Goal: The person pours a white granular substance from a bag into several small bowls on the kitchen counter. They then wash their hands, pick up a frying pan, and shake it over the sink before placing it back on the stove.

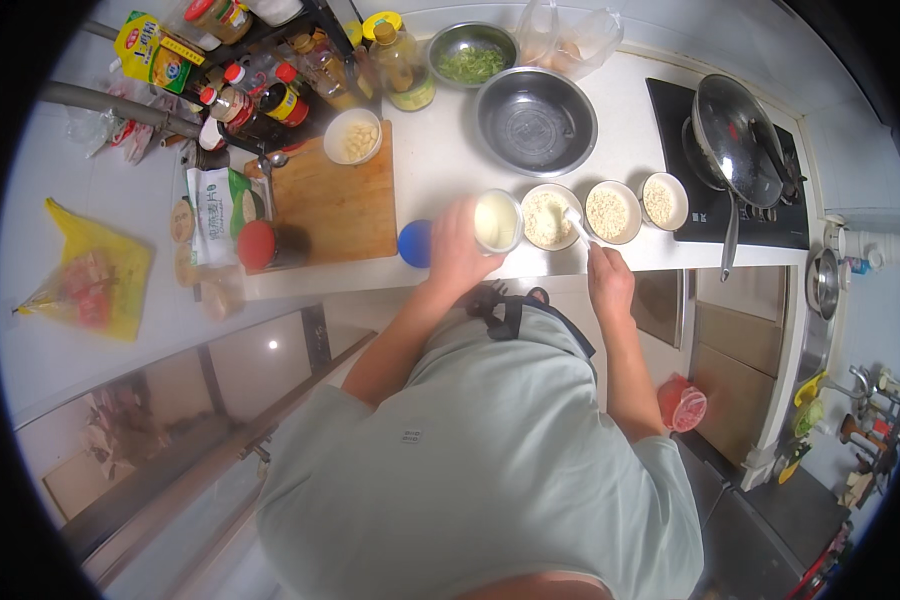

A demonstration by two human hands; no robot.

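Observation:
My left hand (456,247) grips a clear jar (497,220) with pale powder inside, tilted near the counter's front edge. In my right hand (610,279) is a white spoon (578,225), its bowl over the nearest bowl of oats (551,217). Some pale powder lies on those oats. Two more bowls stand to the right in a row: a middle bowl of oats (613,212) and a smaller-looking right bowl of oats (664,201). A blue lid (415,244) lies beside my left hand, partly hidden by it.
A steel basin (536,121) and a bowl of chopped greens (473,55) stand behind. On the left are a wooden cutting board (345,202), a bowl of garlic cloves (352,136) and a red-lidded jar (256,245). A lidded pan (739,142) sits on the cooktop (772,229), handle jutting forward.

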